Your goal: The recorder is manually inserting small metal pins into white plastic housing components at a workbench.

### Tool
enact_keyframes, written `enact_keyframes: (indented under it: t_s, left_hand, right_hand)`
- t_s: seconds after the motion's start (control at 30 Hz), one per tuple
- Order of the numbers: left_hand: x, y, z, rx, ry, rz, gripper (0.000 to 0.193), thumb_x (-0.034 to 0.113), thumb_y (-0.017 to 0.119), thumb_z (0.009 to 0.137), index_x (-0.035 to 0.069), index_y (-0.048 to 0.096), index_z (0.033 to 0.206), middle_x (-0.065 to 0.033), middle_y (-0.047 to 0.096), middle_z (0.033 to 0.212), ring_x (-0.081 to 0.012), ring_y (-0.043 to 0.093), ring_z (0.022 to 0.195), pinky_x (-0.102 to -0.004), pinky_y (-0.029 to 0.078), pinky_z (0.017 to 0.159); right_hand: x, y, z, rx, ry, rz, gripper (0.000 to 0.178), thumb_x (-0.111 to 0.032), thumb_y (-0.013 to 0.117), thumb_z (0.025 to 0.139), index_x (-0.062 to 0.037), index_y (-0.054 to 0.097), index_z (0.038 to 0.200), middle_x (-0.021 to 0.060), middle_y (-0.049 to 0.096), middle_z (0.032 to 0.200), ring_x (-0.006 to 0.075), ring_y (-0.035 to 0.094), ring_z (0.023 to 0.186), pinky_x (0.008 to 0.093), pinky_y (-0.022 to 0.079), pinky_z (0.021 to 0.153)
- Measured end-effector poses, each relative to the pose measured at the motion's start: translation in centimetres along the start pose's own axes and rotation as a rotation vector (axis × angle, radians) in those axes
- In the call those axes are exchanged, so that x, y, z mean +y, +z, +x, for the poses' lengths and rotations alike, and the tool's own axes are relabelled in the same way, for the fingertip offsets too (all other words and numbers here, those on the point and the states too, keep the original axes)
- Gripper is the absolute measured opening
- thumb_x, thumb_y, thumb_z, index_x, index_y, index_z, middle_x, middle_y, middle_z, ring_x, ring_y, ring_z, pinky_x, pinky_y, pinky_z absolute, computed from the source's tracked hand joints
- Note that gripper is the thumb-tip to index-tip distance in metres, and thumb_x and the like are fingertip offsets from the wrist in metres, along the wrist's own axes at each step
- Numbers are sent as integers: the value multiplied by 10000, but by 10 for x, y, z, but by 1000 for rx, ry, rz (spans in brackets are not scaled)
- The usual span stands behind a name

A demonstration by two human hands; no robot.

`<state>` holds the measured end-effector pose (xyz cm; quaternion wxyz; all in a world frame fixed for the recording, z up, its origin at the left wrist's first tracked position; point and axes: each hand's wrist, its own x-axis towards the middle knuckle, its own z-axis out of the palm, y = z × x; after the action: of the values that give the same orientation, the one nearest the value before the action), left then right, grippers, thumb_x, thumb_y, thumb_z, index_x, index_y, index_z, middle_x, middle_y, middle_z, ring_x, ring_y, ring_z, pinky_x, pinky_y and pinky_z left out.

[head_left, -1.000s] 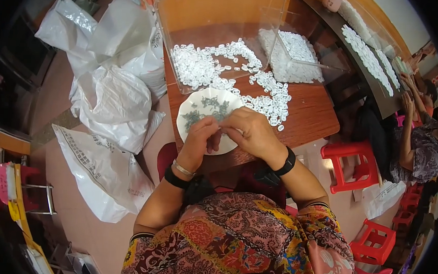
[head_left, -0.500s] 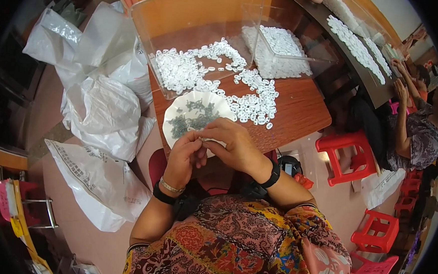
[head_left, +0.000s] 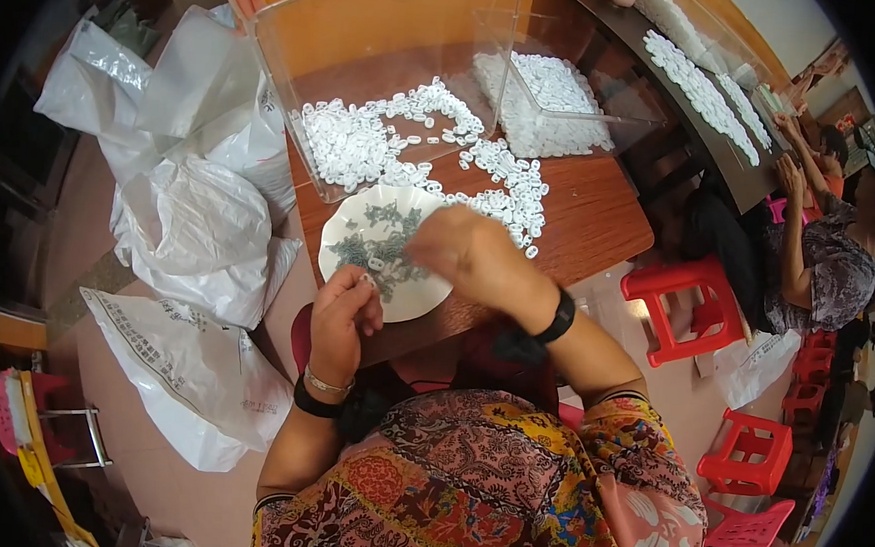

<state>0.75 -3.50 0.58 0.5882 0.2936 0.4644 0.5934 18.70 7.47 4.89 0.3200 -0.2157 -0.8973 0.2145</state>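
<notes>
So our left hand [head_left: 343, 306] is pinching a small white piece [head_left: 376, 264] over the white plate [head_left: 418, 296], grey bits [head_left: 354, 250] are lying in it, and our right hand [head_left: 471, 256] is covering its right side, too blurry to tell its grip, lol.

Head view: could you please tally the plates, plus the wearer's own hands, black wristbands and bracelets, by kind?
White plate: 1
Hands (left hand, right hand): 2
Black wristbands: 2
Bracelet on left wrist: 1
Total: 6
</notes>
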Motion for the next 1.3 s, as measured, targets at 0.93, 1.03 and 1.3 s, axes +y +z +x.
enact_keyframes:
  t_s: [0.93, 1.03, 1.3]
  left_hand:
    - [15, -18, 2, 13, 14, -17, 169, 189, 477, 911, 105, 496, 765, 30, 491, 617, -57, 459, 503, -174, 313, 446]
    - [15, -17, 1, 31, 17, -18, 169, 192, 478, 911, 102, 503, 770, 32, 487, 610, -58, 459, 502, -175, 312, 445]
    - [12, -19, 2, 17, 23, -17, 167, 192, 482, 907, 94, 510, 775, 30, 489, 608, -59, 460, 499, -175, 313, 445]
  right_hand:
    - [47, 50, 51, -226, -60, -581, 87, -152, 597, 738, -69, 619, 730, 94, 591, 738, 276, 606, 712, 382, 495, 622]
    - [38, 48, 56, -280, -203, -477, 79, -135, 590, 733, -70, 636, 732, 76, 598, 754, 265, 609, 753, 368, 499, 647]
    - [43, 60, 66, -557, -261, -654, 120, -107, 556, 735, -63, 666, 715, 90, 628, 771, 272, 629, 770, 380, 516, 663]
